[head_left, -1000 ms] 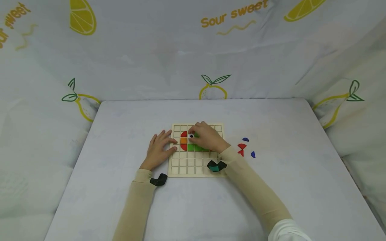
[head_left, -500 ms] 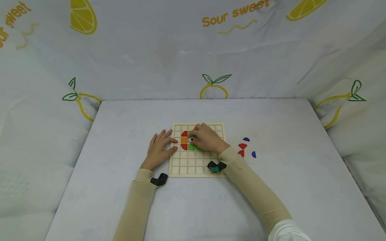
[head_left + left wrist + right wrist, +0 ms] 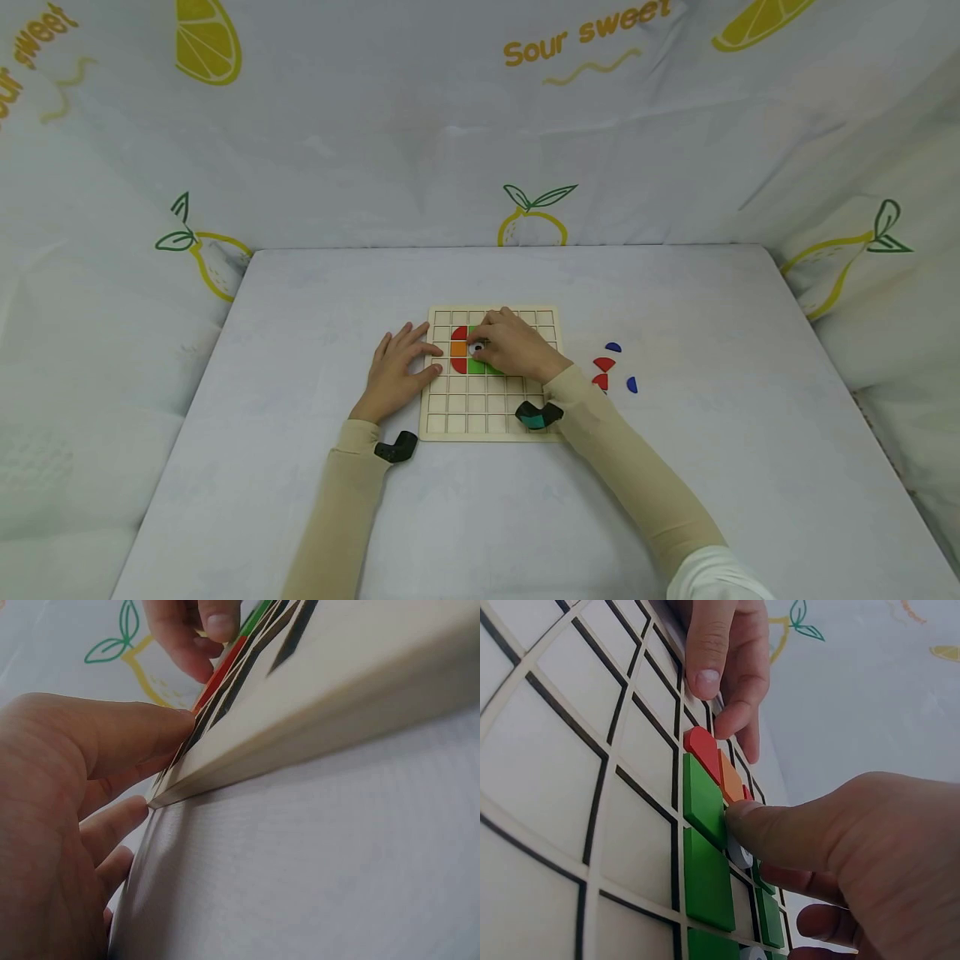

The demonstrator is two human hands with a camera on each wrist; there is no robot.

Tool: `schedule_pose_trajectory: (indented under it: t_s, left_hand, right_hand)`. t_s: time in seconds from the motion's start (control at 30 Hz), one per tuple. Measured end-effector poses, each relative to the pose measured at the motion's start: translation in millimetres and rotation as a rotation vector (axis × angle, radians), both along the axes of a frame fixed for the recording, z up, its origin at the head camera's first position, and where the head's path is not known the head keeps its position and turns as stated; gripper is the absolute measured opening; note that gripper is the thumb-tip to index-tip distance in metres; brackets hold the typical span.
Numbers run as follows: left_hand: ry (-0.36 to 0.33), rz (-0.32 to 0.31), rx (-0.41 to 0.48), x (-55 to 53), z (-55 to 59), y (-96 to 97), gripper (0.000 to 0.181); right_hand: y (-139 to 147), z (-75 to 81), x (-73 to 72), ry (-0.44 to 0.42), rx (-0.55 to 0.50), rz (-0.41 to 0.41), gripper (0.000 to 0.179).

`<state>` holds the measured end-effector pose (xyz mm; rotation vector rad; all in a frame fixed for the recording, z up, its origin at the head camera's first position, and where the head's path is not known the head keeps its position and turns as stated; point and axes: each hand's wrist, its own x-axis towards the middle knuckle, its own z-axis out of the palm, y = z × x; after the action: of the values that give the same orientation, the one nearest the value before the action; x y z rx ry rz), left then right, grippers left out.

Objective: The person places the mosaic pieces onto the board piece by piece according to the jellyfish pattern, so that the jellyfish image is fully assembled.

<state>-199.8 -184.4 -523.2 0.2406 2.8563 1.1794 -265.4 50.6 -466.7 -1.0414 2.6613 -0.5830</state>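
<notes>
A wooden grid board [image 3: 476, 405] lies on the table, with coloured tiles set in its upper cells. My right hand [image 3: 521, 343] pinches a white round eye piece [image 3: 477, 347] with a black dot, low in a cell right of the orange square tile [image 3: 458, 349]. In the right wrist view my thumb covers part of that eye piece [image 3: 739, 853], which sits beside green tiles [image 3: 707, 879]. Red rounded tiles [image 3: 459, 333] are above and below the orange one. My left hand [image 3: 397, 375] rests with spread fingers at the board's left edge, thumb and fingertips on its margin.
Right of the board lie loose blue pieces [image 3: 632, 385] and red pieces [image 3: 603, 364]. Another white round piece [image 3: 754, 952] shows among the green tiles in the right wrist view. A printed cloth wall [image 3: 420, 167] stands behind the table.
My right hand has moved slightly toward me, bringing the eye piece down from the upper edge of its cell to beside the orange tile. The left hand stays in place.
</notes>
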Motion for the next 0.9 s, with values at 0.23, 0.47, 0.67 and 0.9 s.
schedule_pose_trajectory:
  t_s: [0.23, 0.47, 0.67, 0.9]
  left_hand:
    - [-0.001, 0.003, -0.004, 0.1, 0.1, 0.3, 0.021]
    - [0.003, 0.004, -0.009, 0.5, 0.1, 1.1, 0.021]
    - [0.008, 0.006, -0.012, 0.0, -1.8, 0.6, 0.02]
    - [0.01, 0.004, 0.002, -0.8, -2.6, 0.4, 0.02]
  right_hand:
    - [-1.3, -1.7, -1.7, -0.008, 0.011, 0.007, 0.023]
    - [0.4, -0.6, -3.5, -0.017, -0.02, -0.009, 0.021]
    - [2.7, -1.6, -4.6, -0.004, -0.031, -0.031, 0.021]
    - [2.3, -2.5, -3.5, -0.023, -0.017, -0.035, 0.022]
